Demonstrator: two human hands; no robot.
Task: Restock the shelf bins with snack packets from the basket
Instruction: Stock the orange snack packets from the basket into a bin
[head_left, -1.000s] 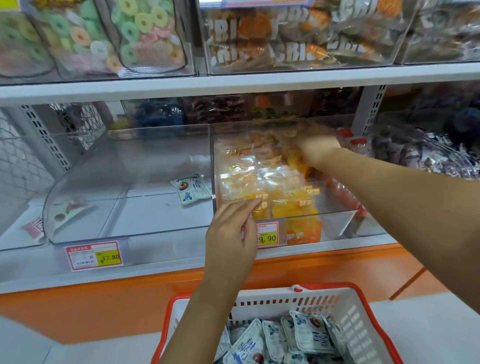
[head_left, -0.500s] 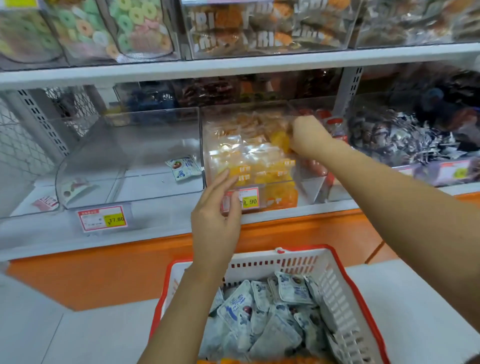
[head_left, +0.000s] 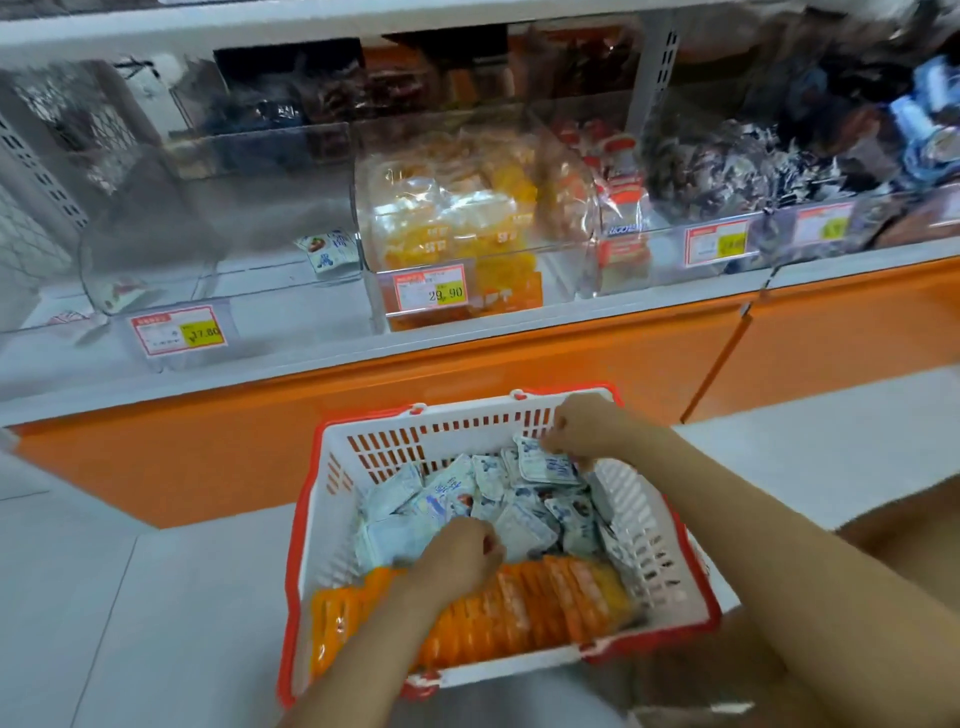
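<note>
While curled over the pile, right hand (head_left: 587, 426) pinching white-and-blue snack packets (head_left: 545, 465) at the far end of the basket (head_left: 670, 566); left hand (head_left: 457, 558) closed down among more of them, catch hidden, so cannot tell what is held. Probably light, soft, crinkly and slippery in a bunch; best taken by the sealed edges, several fanned together. Nearer in the basket, a row of orange packets (head_left: 519, 608). Above, the nearly empty clear bin (head_left: 218, 208) with a lone matching packet (head_left: 327, 252), beside a fuller orange-snack bin (head_left: 457, 218). High clear bin front and price tag (head_left: 179, 330) likely in the way: lift over.
</note>
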